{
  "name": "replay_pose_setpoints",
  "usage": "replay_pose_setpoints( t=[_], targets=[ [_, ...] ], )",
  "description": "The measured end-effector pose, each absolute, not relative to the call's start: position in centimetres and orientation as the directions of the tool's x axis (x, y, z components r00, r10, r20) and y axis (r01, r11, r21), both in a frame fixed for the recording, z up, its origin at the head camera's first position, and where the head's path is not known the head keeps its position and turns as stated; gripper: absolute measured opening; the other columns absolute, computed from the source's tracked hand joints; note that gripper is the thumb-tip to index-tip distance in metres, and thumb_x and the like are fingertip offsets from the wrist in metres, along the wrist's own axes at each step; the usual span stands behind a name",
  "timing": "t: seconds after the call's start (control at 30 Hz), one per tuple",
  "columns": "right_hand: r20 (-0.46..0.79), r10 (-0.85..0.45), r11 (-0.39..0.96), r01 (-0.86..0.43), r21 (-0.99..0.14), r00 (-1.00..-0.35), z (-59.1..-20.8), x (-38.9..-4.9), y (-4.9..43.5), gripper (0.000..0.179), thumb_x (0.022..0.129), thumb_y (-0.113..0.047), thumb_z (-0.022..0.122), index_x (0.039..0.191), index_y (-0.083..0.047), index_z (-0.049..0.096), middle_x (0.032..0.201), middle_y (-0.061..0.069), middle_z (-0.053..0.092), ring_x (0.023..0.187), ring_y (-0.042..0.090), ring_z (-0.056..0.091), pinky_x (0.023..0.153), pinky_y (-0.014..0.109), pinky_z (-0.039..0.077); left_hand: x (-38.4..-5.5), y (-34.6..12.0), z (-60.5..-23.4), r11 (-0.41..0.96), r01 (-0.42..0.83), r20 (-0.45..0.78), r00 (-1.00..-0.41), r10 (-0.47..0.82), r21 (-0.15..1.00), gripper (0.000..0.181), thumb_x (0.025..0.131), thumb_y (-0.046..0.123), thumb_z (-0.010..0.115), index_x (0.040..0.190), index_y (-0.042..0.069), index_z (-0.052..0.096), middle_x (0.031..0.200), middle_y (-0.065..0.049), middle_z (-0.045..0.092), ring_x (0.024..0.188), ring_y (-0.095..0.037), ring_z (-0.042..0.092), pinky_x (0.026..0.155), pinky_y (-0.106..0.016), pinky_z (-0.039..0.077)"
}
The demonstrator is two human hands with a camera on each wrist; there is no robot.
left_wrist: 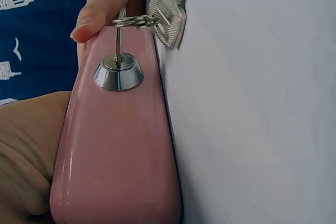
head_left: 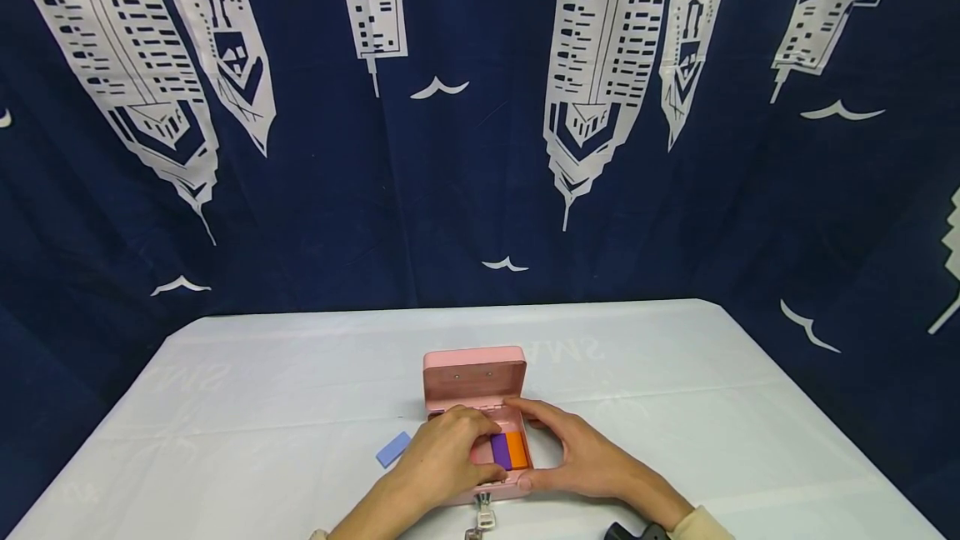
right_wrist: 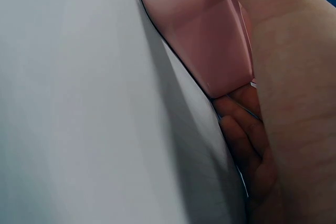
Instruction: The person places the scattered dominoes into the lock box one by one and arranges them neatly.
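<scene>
A pink cash box (head_left: 438, 382) stands on the table with its lid raised. Inside lie a purple block (head_left: 500, 452) and an orange block (head_left: 517, 450), side by side at the right. My left hand (head_left: 450, 448) reaches over the box's left part, thumb and finger at the two ends of the purple block, pinching it. With my right hand (head_left: 581, 450) I hold the box by its right side, thumb at the front corner and fingers toward the back. A key (left_wrist: 119, 38) sits in the front lock (left_wrist: 118, 74). The box's left interior is hidden under my left hand.
A blue block (head_left: 393, 449) lies on the white-covered table (head_left: 285, 407), left of the box. Another key (left_wrist: 169, 17) hangs from the ring at the lock. A black object (head_left: 636, 532) shows by the right wrist. Behind the table hangs a dark blue printed cloth (head_left: 465, 190).
</scene>
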State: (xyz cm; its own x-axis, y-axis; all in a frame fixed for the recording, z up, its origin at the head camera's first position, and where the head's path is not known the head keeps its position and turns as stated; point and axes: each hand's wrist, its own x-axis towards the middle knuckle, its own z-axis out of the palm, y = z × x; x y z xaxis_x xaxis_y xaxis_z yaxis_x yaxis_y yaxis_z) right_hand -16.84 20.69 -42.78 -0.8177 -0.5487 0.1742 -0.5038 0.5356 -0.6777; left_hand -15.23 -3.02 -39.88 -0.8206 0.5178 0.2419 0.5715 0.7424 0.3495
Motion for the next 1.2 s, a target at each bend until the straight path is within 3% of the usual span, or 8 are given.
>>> replay_pose_setpoints(
  t=[1.2],
  targets=[
    [0.18, -0.551, 0.539, -0.512, -0.669, -0.815, -42.9, -16.81, 20.78, 0.084, 0.079, -0.048, 0.081, 0.15, -0.039, 0.039, 0.151, -0.017, 0.046, 0.136, 0.014, 0.051, 0.116, 0.037, 0.041, -15.6, -3.55, -39.82, 0.685, 0.625, 0.279, -0.78, 0.56, 0.374, 0.04, 0.076, 0.038, 0.085, 0.108, 0.016, 0.076, 0.107, 0.007, 0.075, 0.105, -0.012, 0.067, 0.095, -0.033, 0.056]
  ],
)
